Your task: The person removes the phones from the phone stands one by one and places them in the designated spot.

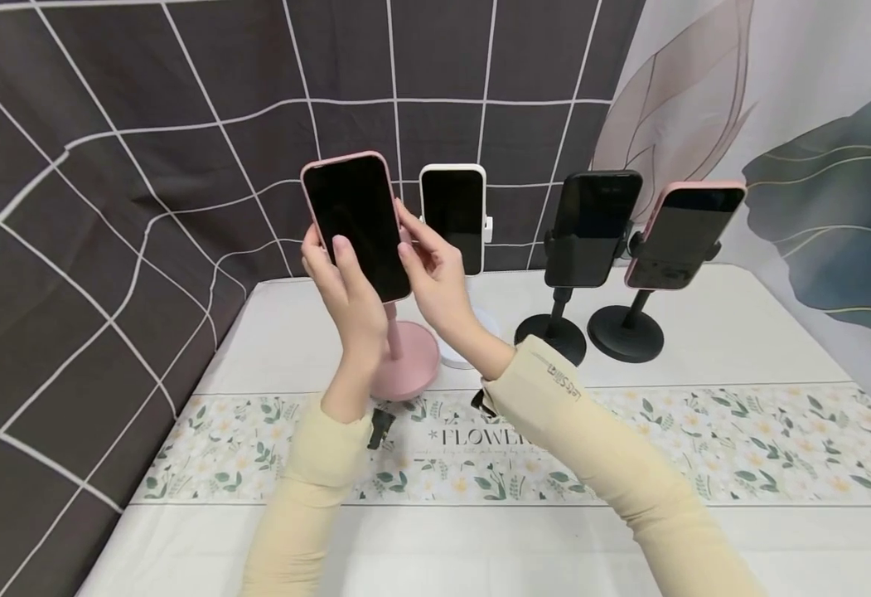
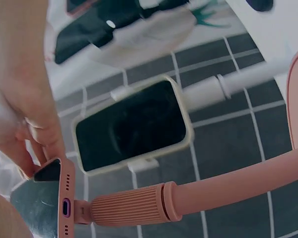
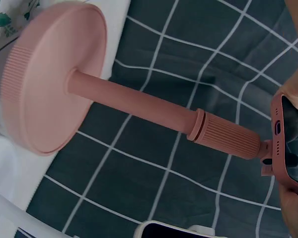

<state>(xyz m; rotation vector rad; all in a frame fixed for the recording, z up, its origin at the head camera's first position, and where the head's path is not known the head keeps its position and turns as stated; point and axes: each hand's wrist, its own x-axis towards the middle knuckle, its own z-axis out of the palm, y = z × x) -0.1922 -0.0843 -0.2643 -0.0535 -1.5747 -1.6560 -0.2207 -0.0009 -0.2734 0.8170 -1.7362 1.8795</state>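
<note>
A phone in a pink case sits tilted on top of a pink stand at the back of the table. My left hand grips the phone's lower left side, thumb lying across the dark screen. My right hand holds the phone's right edge with its fingertips. In the left wrist view the pink phone's bottom edge meets the ribbed stand stem, with my left hand above it. The right wrist view shows the round base, the stem and the phone's bottom end.
To the right stand a white-cased phone on a white stand, a black phone on a black stand, and another pink-cased phone on a black stand. A floral runner crosses the white tablecloth. Checked cloth hangs behind.
</note>
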